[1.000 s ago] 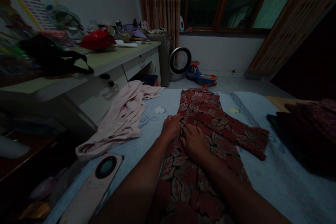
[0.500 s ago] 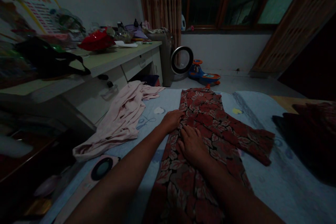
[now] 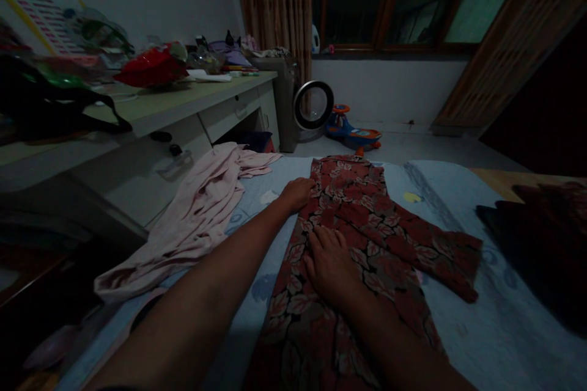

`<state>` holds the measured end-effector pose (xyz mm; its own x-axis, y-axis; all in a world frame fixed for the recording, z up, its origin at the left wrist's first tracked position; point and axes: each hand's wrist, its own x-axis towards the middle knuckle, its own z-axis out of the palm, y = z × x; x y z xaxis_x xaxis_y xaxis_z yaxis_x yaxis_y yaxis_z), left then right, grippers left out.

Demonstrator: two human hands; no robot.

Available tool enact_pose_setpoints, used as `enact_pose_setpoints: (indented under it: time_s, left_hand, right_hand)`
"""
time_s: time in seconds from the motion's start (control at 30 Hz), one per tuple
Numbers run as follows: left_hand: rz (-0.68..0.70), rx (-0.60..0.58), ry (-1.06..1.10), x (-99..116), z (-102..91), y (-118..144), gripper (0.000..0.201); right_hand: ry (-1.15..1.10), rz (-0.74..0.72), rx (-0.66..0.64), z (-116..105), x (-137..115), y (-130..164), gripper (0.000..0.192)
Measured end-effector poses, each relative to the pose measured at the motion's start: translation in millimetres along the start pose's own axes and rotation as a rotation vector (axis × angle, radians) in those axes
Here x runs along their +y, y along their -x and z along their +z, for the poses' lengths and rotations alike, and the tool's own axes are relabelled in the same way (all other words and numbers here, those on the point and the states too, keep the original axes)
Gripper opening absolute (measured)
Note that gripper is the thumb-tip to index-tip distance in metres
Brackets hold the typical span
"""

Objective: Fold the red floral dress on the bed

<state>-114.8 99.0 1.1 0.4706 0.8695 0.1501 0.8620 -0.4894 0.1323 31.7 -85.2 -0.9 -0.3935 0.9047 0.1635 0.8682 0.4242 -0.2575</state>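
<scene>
Fingers [image 3: 331,238] of the right hand [image 3: 331,263] lie open, pinning the red leaf-print garment [image 3: 367,220]; left hand [image 3: 298,192] rests flat on its left edge, pink garment [image 3: 202,208] farther left.

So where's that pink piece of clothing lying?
The pink garment lies crumpled on the left side of the bed sheet, between the desk and the red leaf-print garment, just left of the left hand.

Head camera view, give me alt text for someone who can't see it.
Two bare hands press flat on a red leaf-print garment spread on a pale blue bed sheet: left hand at its edge, right hand mid-cloth. A pink garment lies crumpled left.
</scene>
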Motion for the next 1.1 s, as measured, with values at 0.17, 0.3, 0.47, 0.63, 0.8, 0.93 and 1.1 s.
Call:
enact_pose_setpoints:
  time_s: [0.17,0.3,0.47,0.63,0.8,0.93,1.1]
  left_hand:
    - [-0.021,-0.018,-0.015,-6.0,1.3,-21.1,0.033]
    - [-0.040,-0.027,-0.024,-11.8,6.6,-36.8,0.035]
    - [-0.068,-0.033,-0.021,-15.5,10.0,-50.6,0.035]
    - [-0.075,-0.009,0.003,-15.3,6.8,-53.1,0.035]
    - [-0.033,0.040,0.028,-14.0,6.4,-43.0,0.035]
    - [-0.018,0.036,0.041,-14.1,11.9,-37.1,0.037]
    - [-0.057,0.001,0.044,-12.8,13.9,-48.0,0.037]
  right_hand:
    - [0.001,-0.004,0.009,-0.6,-0.3,0.2,0.044]
    - [-0.008,-0.001,0.015,1.4,0.7,-0.1,0.043]
    - [-0.029,-0.006,0.026,1.9,1.2,-0.4,0.042]
    - [-0.022,0.008,-0.002,-2.0,-0.3,-0.7,0.042]
    - [0.010,-0.001,0.007,-0.6,0.1,-0.8,0.043]
    - [0.016,0.003,0.007,1.0,0.4,-0.8,0.044]
    - [0.005,0.007,0.001,-0.8,0.2,-0.5,0.044]
